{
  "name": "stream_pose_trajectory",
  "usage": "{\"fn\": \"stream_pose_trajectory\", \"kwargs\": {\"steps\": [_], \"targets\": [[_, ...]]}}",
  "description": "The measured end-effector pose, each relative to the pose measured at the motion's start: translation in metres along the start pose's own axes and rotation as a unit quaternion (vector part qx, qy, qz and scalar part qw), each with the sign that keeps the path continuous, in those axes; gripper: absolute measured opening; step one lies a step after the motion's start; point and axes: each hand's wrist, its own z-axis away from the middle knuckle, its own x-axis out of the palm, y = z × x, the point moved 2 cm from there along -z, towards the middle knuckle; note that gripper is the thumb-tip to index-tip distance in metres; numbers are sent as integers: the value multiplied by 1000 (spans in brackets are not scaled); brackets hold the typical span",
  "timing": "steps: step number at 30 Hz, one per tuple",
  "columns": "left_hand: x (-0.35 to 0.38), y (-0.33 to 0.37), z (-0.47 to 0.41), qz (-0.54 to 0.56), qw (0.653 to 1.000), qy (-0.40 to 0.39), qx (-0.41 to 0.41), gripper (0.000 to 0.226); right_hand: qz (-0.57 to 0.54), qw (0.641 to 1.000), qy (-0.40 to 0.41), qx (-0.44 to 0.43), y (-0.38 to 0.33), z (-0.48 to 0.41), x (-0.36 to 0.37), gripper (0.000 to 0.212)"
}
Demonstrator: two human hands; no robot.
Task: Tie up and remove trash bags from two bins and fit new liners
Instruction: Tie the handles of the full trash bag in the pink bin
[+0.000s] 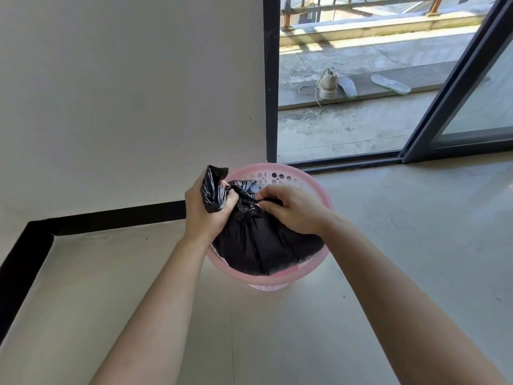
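Looks down on a round pink plastic bin (319, 190) with a hole-patterned wall, set on the smooth grey concrete floor (388, 259), near a plain white wall (125, 93) and just before the dark frame of an open sliding glass door (455, 87). Inside the bin, filling it almost rim to rim: a crinkled black plastic trash bag (263, 245), rounded and bulging below, dull on the near side, glossy and tightly pleated where gathered at the neck. Clutches one twisted tail of the bag's mouth in the left grip (204, 215), fingers curled round it, with the ragged end poking up above the fist over the bin's far-left rim. Pinches a thin strand of black film at the gathered neck with the fingertips of the right grip (291, 211), wrist resting on the bag's top. Both grips narrow, closed on plastic, close together either side of the neck. Along the foot of the wall, a black skirting band (111, 220). Beyond the door, on a sunlit concrete terrace: a beige lace-up sneaker (328, 84) with loose laces, just beside one pale insole (347, 86), with a second pale insole (390, 83) lying apart to the right.
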Motion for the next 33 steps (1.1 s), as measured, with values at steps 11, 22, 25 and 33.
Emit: {"fn": "stream_pose_trajectory", "kwargs": {"steps": [11,22,25,33], "targets": [[11,3,0,314,900,-51,-299,22,9,999,37,-7,1,-4,7,27],[21,-2,10,366,882,-9,-297,26,-11,1000,18,9,6,-5,16,26],[23,-6,10,346,889,-9,-299,26,-35,999,20,24,8,-5,16,25],[21,-15,13,375,875,-40,-304,27,-60,994,34,86,18,-3,16,22]]}}
